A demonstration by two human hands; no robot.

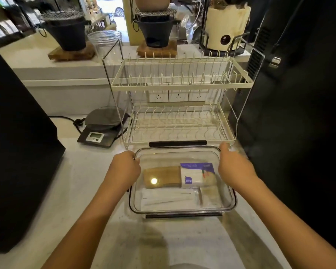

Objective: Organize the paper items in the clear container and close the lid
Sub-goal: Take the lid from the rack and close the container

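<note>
Clear container (182, 209) sitting lidded on worktop (85, 191); one brown pack (162, 177), one white-purple pack (197, 174) inside; left hand (125, 167), right hand (234, 167) gripping lid (175, 155) edges.

No text can be read. The white and purple packet (197, 174) inside the clear container (229, 202) carries printed lines too blurred to make out, and the display on the scale (97, 131) near the tabletop's left edge shows no legible digits.

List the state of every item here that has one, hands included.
clear container: lid on, holding paper items
brown paper stack: flat inside
purple-and-white packet: flat inside, right of brown stack
left hand: gripping lid's left edge
right hand: gripping lid's right edge
dish rack: both tiers bare
</note>
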